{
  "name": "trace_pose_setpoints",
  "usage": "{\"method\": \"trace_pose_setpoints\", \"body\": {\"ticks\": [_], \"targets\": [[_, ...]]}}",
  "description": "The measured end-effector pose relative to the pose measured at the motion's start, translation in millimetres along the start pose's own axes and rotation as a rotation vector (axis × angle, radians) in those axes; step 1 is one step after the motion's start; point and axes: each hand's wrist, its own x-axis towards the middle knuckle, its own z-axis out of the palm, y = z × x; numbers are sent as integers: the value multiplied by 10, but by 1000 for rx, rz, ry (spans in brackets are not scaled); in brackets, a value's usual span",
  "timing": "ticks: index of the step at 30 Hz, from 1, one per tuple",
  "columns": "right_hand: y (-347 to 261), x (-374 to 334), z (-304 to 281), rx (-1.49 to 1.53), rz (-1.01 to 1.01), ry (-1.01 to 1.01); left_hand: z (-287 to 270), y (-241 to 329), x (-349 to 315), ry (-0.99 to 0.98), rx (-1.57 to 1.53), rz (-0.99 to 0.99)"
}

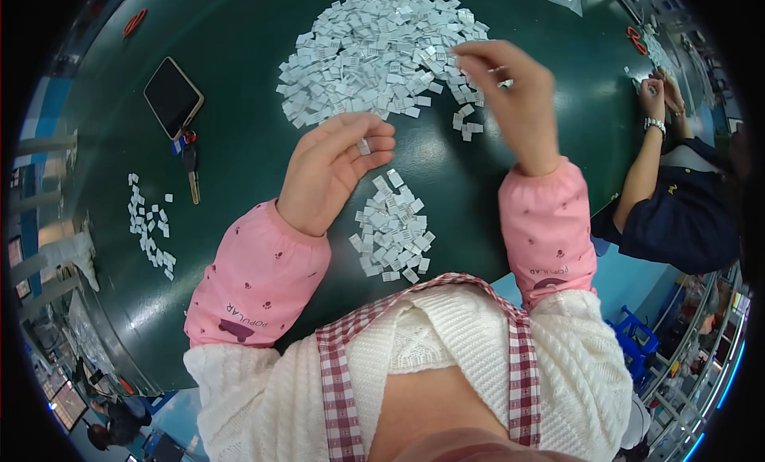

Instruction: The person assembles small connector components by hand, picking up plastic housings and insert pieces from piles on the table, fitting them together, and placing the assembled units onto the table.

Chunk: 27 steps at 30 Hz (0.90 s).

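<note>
A large heap of small flat white plastic pieces (374, 51) lies at the far middle of the table. My left hand (323, 163) is at the heap's near edge, its fingers curled round a small white piece (364, 146). Over the heap's right edge is my right hand (522, 99), somewhat blurred, thumb and forefinger brought together; what they hold, if anything, cannot be made out. Between my forearms, nearer to me, sits a smaller pile of the same white pieces (393, 229). A few loose pieces (468, 123) lie below my right hand.
On the dark green table (239, 55), a phone (174, 98) and a key (191, 165) lie at left, near scattered white pieces (150, 223). Red-handled scissors (636, 39) lie at far right, a red loop (135, 22) at far left. A co-worker (669, 199) works at right.
</note>
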Motion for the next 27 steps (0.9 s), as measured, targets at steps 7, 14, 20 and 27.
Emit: {"method": "trace_pose_setpoints", "body": {"ticks": [7,14,20,27], "targets": [[153,-5,-360,-346,227,-317,-44,-48,6,-4,31,-8],[191,-29,-213,-542,91,-375,-26,-29,3,-32,57,10],[-129,-71,-154,122,228,-323,64,-47,-24,-2,177,54],[-396,-243,292,24,-205,-239,37,-63,-18,-32,133,83]]}}
